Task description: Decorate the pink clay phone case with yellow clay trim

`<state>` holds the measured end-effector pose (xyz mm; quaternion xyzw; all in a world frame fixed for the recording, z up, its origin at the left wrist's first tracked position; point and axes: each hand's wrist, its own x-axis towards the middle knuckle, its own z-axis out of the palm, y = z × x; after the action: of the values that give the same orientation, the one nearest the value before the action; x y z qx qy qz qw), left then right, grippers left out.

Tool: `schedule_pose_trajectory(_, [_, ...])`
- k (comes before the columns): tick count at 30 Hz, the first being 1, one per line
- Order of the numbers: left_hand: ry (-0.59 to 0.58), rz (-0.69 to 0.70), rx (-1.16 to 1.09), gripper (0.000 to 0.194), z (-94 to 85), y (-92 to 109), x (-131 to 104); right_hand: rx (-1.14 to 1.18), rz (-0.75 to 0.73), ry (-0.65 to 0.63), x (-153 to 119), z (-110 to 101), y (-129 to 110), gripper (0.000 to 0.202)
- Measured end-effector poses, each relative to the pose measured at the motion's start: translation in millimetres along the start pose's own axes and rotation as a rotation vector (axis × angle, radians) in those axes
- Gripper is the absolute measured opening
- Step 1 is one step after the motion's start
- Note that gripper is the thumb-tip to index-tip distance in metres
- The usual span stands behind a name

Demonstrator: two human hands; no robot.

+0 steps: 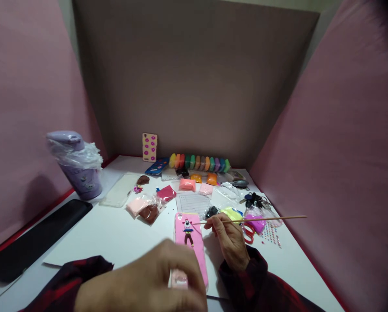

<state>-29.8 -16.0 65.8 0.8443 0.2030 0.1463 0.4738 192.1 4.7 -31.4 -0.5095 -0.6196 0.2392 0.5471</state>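
Right hand (pixel 228 238) pinches a wooden stick (pixel 265 220), tip at the pink phone case (pixel 189 242) — lengthwise away from the wearer, beside the blurred, curled left hand (pixel 148 277); clay packets (pixel 148 207) beyond.

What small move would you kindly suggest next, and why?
I would probably steady the pink case with the left hand: the right hand holds the thin stick, its tip by the figure's face, while the left hand, blurred, hovers around the case's lower end.
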Motion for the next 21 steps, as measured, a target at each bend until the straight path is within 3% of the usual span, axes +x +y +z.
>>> schedule_pose_trajectory(3, [0.436,-0.213,0.090,0.018,-11.7,-25.3,26.2,0.020,0.006,-0.002,-0.1,0.9,4.4,0.029])
schedule_pose_trajectory(6, [0.598,-0.287,0.224,0.015,-17.1,-59.4,37.4,0.027,0.013,0.008,-0.3,1.1,7.6,0.029])
schedule_pose_trajectory(10, [0.599,-0.271,0.360,0.011,-16.5,-85.2,37.4,0.033,0.013,0.014,-0.4,0.5,8.2,0.029])
schedule_pose_trajectory(21, [0.571,-0.225,0.444,0.006,-12.4,-90.0,37.9,0.053,0.012,0.002,-0.2,1.3,7.5,0.029])
